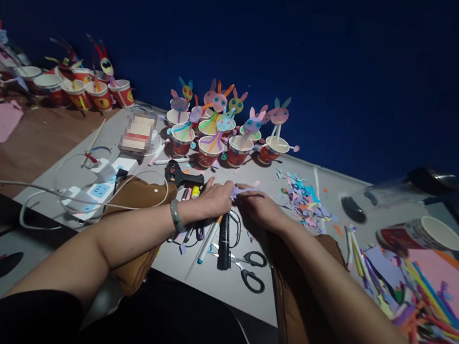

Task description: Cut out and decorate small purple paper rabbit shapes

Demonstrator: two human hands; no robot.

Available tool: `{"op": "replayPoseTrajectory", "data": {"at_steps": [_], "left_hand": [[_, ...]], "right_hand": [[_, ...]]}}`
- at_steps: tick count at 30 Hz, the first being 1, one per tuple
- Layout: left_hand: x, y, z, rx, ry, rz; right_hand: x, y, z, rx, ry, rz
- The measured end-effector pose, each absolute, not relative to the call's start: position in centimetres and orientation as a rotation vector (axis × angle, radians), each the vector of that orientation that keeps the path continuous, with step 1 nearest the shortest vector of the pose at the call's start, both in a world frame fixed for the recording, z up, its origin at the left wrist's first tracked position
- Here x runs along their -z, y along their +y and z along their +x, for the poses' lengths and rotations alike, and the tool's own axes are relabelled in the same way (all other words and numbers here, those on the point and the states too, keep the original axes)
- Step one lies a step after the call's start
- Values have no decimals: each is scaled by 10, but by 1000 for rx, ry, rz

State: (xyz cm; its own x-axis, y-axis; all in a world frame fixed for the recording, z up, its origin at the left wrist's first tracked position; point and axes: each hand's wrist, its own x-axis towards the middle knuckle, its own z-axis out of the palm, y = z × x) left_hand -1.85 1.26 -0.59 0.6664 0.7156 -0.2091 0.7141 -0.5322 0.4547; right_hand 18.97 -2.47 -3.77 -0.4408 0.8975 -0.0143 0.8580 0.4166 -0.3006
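Bridging both hands above the desk [211,282], the lilac paper piece [246,189] runs sideways along its long axis, its left end pinched in the left hand's [217,198] grip, the right hand [262,208] just beside it, its grip impossible to tell.

A small lilac paper [237,190] is showing between the left hand [217,198] and the right hand [262,208], above the surface [172,265]. Its narrow end is pointing rightward; fingers are partly hiding it.
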Motion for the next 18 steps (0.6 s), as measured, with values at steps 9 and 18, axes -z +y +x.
{"op": "replayPoseTrajectory", "data": {"at_steps": [9,18], "left_hand": [[5,14,-18,25,1105,2365],[14,19,-16,19,1125,2369]], "right_hand": [[37,-27,204,113,-2436,-2056],[41,19,175,98,-2544,-2092]]}}
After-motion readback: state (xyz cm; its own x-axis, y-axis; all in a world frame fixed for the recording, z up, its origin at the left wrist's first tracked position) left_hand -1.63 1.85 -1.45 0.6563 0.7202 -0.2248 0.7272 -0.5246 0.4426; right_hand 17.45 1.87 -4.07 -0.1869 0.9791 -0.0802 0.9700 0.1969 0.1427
